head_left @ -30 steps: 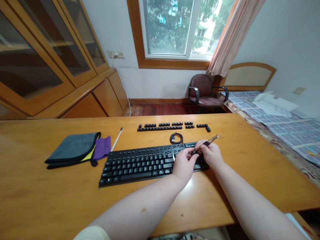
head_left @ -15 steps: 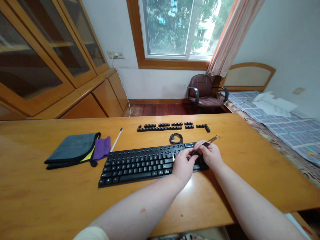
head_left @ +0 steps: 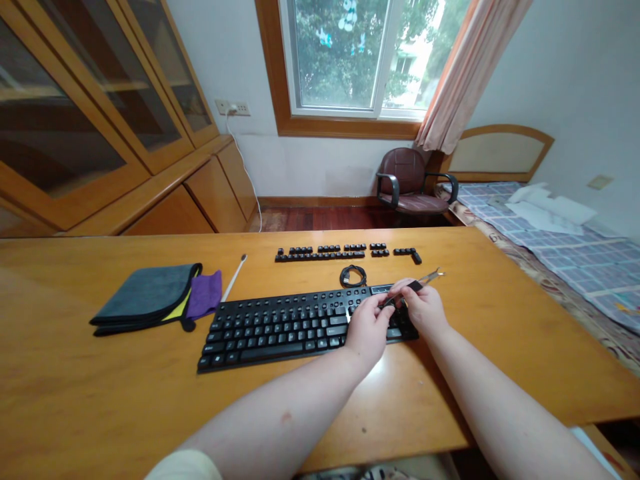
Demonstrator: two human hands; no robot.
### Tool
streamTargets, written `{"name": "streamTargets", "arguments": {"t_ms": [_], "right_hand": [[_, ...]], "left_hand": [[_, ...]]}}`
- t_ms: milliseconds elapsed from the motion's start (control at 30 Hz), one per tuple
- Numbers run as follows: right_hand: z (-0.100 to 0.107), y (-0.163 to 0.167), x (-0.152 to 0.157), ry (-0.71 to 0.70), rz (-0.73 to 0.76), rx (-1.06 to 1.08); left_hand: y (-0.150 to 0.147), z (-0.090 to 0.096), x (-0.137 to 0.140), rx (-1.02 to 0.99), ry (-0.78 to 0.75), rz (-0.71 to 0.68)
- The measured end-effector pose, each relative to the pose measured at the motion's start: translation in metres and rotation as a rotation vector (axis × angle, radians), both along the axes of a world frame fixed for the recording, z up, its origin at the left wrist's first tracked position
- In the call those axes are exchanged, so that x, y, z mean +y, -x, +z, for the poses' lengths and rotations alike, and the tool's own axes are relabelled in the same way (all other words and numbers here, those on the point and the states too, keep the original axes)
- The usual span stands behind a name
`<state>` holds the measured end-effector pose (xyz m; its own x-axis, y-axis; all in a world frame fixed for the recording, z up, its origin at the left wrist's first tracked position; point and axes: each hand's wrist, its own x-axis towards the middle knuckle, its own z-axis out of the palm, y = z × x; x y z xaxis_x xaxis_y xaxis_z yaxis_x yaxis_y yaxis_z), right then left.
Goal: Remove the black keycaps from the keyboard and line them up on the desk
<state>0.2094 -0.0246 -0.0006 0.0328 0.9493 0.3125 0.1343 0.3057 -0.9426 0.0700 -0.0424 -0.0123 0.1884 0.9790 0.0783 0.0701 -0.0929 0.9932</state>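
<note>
My right hand (head_left: 425,310) is closed round a keycap puller (head_left: 416,286), with a black middle and thin metal prongs pointing up to the right. Its lower end runs down to the fingertips of my left hand (head_left: 369,323). Those fingers are pinched together, and what lies between them is hidden. Both hands are over the right end of a black keyboard (head_left: 280,333), covering much of its number pad. Along the keyboard's upper rows the caps are off and bare switches show. Pulled keycaps (head_left: 320,256) lie in neat rows behind it.
A coiled black USB cable (head_left: 353,275) sits just behind the keyboard. To the left are a folded grey cloth (head_left: 147,293), a purple cloth (head_left: 205,294) and a white-handled brush (head_left: 233,278). An office chair (head_left: 410,177) stands beyond the wooden table (head_left: 115,400).
The keycap puller's prongs have turned slightly in my right hand. Both hands stay over the same part of the keyboard, and the view has shifted a little.
</note>
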Motion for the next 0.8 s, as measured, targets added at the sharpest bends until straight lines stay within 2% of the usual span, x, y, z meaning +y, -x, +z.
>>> {"name": "streamTargets", "arguments": {"t_ms": [200,433,633,733,800], "right_hand": [[0.0004,-0.002,-0.0002,0.03,-0.024,-0.024],[0.0039,0.0049,-0.0016,-0.092,-0.034,-0.184],[0.0013,0.0058,-0.0019,-0.055,-0.109,-0.114],[-0.0003,0.0058,-0.0025,-0.05,-0.154,-0.126],[-0.0008,0.0066,-0.0028,0.016,-0.193,-0.115]], "left_hand": [[0.0,0.0021,0.002,-0.041,0.004,-0.067],[0.0006,-0.0016,0.0023,0.04,-0.009,-0.073],[-0.0007,-0.0027,0.002,0.05,-0.091,0.009],[-0.0024,-0.0032,0.0019,-0.032,-0.072,0.003],[-0.0032,-0.0033,0.0015,-0.107,-0.036,0.0]]}}
